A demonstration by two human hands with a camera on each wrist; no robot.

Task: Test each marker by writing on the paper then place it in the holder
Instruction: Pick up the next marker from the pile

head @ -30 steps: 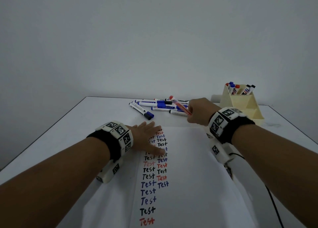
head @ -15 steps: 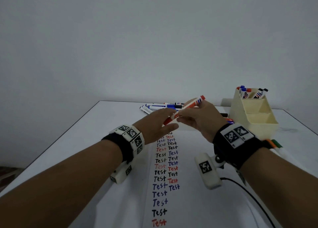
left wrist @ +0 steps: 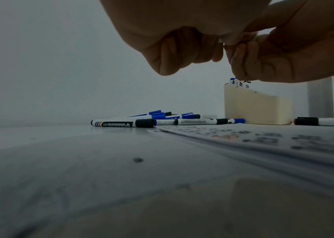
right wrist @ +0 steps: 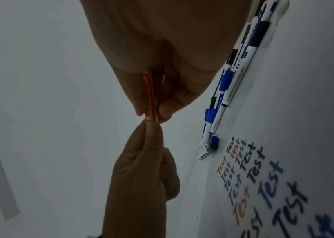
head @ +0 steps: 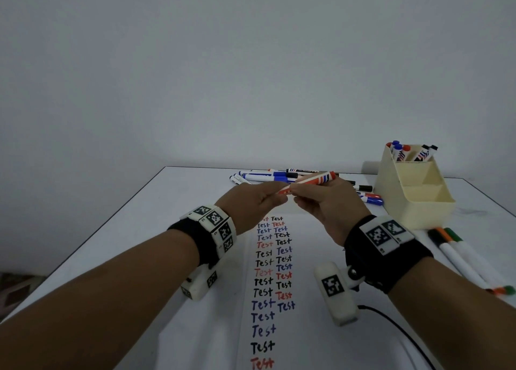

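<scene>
Both hands hold one red marker point(head: 312, 182) above the top of the paper point(head: 307, 300). My right hand point(head: 324, 199) grips its white barrel, the red back end pointing up right. My left hand point(head: 257, 199) pinches the cap end, which its fingers hide. In the right wrist view the red marker point(right wrist: 150, 99) runs between my right fingers point(right wrist: 141, 90) and the left hand point(right wrist: 143, 169). The cream holder point(head: 413, 191) stands at the right with several markers in its tallest rear compartment. Untested markers point(head: 268, 176) lie in a pile behind the paper.
The paper carries two columns of "Test" in black, blue and red. Three long markers point(head: 463, 258) with black, orange and green caps lie right of the paper, in front of the holder. A cable point(head: 396, 327) trails from my right wrist. The table's left edge point(head: 111, 219) runs diagonally.
My right hand lifted the red marker from the pile and brought it over the paper. My left hand rose off the paper and took hold of its cap end.
</scene>
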